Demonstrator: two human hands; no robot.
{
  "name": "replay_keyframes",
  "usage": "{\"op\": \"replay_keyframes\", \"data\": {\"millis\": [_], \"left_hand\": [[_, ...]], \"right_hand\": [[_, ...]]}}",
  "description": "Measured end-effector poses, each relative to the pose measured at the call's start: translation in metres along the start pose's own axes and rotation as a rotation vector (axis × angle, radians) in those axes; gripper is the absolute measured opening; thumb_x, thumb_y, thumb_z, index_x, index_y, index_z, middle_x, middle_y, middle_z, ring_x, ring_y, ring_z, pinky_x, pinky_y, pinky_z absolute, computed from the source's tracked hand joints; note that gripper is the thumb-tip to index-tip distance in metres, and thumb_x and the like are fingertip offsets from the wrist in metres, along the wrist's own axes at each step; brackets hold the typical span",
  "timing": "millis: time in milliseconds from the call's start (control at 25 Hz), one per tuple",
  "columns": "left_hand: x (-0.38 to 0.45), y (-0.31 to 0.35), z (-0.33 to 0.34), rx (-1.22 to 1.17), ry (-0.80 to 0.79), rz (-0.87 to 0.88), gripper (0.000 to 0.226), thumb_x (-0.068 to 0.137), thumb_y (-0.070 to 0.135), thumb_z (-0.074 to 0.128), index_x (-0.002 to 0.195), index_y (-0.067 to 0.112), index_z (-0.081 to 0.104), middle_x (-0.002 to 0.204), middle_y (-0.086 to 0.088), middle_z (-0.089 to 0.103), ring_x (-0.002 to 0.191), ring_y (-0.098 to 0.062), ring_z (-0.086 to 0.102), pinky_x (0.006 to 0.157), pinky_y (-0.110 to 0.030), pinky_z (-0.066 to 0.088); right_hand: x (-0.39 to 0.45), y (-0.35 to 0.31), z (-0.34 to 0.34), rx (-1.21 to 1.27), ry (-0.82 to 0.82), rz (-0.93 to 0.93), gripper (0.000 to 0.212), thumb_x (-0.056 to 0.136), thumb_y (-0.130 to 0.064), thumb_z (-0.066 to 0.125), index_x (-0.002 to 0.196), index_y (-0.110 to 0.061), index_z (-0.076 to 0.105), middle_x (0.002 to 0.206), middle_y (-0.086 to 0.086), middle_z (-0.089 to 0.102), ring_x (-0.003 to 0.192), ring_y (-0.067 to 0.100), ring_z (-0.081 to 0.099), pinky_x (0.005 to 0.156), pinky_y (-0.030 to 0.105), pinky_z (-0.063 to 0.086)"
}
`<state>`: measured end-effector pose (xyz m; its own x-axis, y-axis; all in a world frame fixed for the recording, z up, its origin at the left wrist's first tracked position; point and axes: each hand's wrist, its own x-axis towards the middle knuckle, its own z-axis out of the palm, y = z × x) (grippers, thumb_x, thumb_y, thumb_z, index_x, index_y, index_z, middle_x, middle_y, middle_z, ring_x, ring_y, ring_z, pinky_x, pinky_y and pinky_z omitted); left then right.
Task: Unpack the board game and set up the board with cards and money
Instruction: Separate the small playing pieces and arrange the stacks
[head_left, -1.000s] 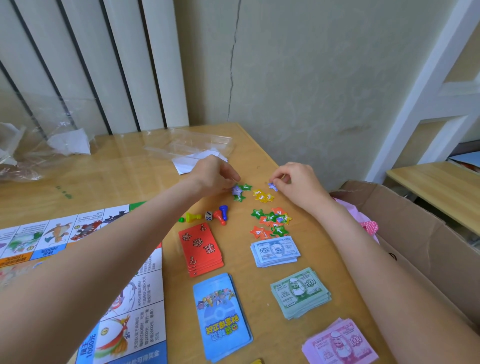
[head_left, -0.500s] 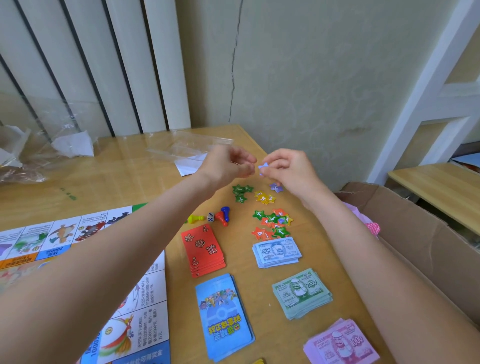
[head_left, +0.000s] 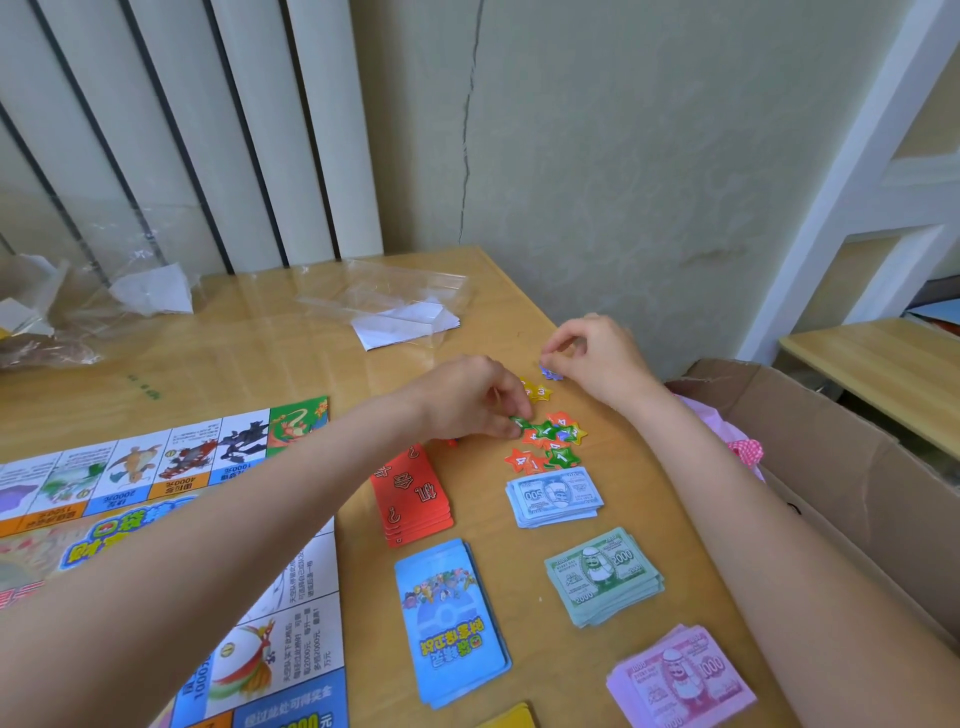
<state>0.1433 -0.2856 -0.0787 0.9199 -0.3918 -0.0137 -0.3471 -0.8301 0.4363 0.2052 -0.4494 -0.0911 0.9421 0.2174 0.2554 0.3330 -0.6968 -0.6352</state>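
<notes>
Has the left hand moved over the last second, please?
Yes. The left hand has come toward the person, from the far green stars to the mixed star pile nearer the blue banknotes.

The blue money stack (head_left: 554, 496) reads "500" at its corner, the green money stack (head_left: 602, 576) reads "2000" several times, and the pink money stack (head_left: 679, 675) reads "1000". The red card deck (head_left: 413, 493) carries Chinese characters and question marks (all upside down to the viewer). The blue card deck (head_left: 451, 621) bears a line of yellow Chinese characters, too inverted to read surely. Star tokens (head_left: 548, 439) show the numerals 1, 3 and 4. The game board (head_left: 171, 473) has squares marked "2000元", "4000元" and "1000元", plus small Chinese text that is not legible.
</notes>
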Motion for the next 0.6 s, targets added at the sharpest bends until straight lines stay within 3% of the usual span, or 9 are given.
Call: {"op": "replay_keyframes", "data": {"millis": [80, 160, 240, 400, 480, 600], "left_hand": [[-0.001, -0.003, -0.001, 0.007, 0.011, -0.013, 0.022, 0.080, 0.018, 0.071, 0.101, 0.018, 0.070, 0.091, 0.004, 0.060, 0.088, -0.013, 0.054, 0.079, -0.024, 0.041], [-0.001, -0.004, -0.002, 0.019, 0.022, -0.017, 0.023, 0.080, 0.015, 0.070, 0.103, 0.015, 0.069, 0.095, 0.000, 0.065, 0.084, -0.011, 0.053, 0.074, -0.020, 0.041], [-0.001, -0.005, -0.004, 0.028, 0.033, -0.026, 0.026, 0.080, 0.013, 0.069, 0.106, 0.014, 0.068, 0.098, -0.001, 0.068, 0.080, -0.009, 0.052, 0.073, -0.018, 0.040], [-0.001, -0.008, -0.007, 0.114, 0.080, -0.118, 0.032, 0.080, 0.018, 0.069, 0.111, 0.019, 0.063, 0.096, 0.005, 0.068, 0.090, -0.013, 0.056, 0.088, -0.030, 0.039], [0.000, -0.011, -0.009, 0.146, 0.114, -0.164, 0.034, 0.080, 0.019, 0.069, 0.114, 0.019, 0.060, 0.099, 0.004, 0.069, 0.097, -0.015, 0.057, 0.089, -0.031, 0.039], [0.001, -0.016, -0.011, 0.120, 0.138, -0.221, 0.035, 0.081, 0.017, 0.068, 0.115, 0.018, 0.059, 0.102, 0.002, 0.068, 0.098, -0.016, 0.058, 0.085, -0.029, 0.040]], "right_hand": [[-0.004, -0.015, -0.013, 0.054, -0.280, -0.068, 0.009, 0.074, -0.014, 0.076, 0.076, -0.015, 0.068, 0.065, -0.008, 0.055, 0.054, -0.002, 0.050, 0.060, 0.010, 0.037], [-0.009, -0.031, -0.024, -0.113, -0.604, -0.071, 0.013, 0.073, -0.018, 0.077, 0.081, -0.017, 0.067, 0.068, -0.008, 0.057, 0.063, 0.003, 0.051, 0.065, 0.019, 0.039], [-0.012, -0.040, -0.025, -0.337, -0.759, -0.049, 0.022, 0.074, -0.020, 0.077, 0.092, -0.016, 0.065, 0.074, -0.009, 0.054, 0.072, 0.009, 0.051, 0.064, 0.019, 0.037], [-0.014, -0.039, -0.020, -0.349, -0.738, -0.056, 0.020, 0.074, -0.013, 0.077, 0.091, -0.012, 0.066, 0.072, -0.008, 0.052, 0.072, 0.010, 0.049, 0.062, 0.019, 0.037], [-0.014, -0.035, -0.022, -0.257, -0.741, -0.043, 0.017, 0.073, -0.008, 0.076, 0.080, -0.016, 0.064, 0.069, -0.006, 0.054, 0.067, 0.009, 0.049, 0.067, 0.022, 0.039], [-0.012, -0.031, -0.023, -0.159, -0.733, -0.028, 0.017, 0.075, -0.003, 0.073, 0.089, -0.011, 0.068, 0.068, -0.004, 0.058, 0.066, 0.009, 0.052, 0.071, 0.023, 0.040]]}}
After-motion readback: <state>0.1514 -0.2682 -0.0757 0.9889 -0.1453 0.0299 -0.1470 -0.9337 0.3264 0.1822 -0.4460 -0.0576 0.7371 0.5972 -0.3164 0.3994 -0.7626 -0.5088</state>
